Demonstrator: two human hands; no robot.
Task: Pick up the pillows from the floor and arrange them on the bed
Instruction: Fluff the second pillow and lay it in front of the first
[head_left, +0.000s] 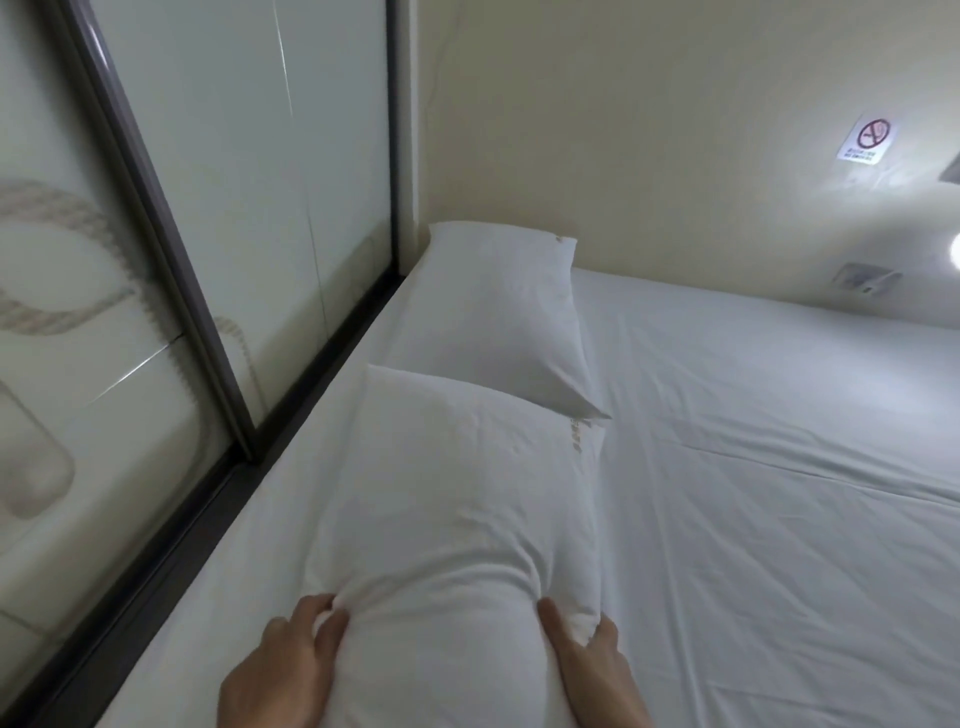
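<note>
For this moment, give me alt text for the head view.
Both hands, left hand and right hand, grip the near pillow on the white bed. A far pillow lies beyond it, beside the glass partition.

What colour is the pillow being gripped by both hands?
The plain white fabric pillow is white with small tan marks near one edge, seen in the head view.

A frosted glass partition (234, 208) runs along one side, a no-smoking sign (868, 139) on the cream wall (649, 130).

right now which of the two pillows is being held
The near pillow, gripped at its near end by the left hand and right hand. The far pillow lies untouched in the corner.
</note>
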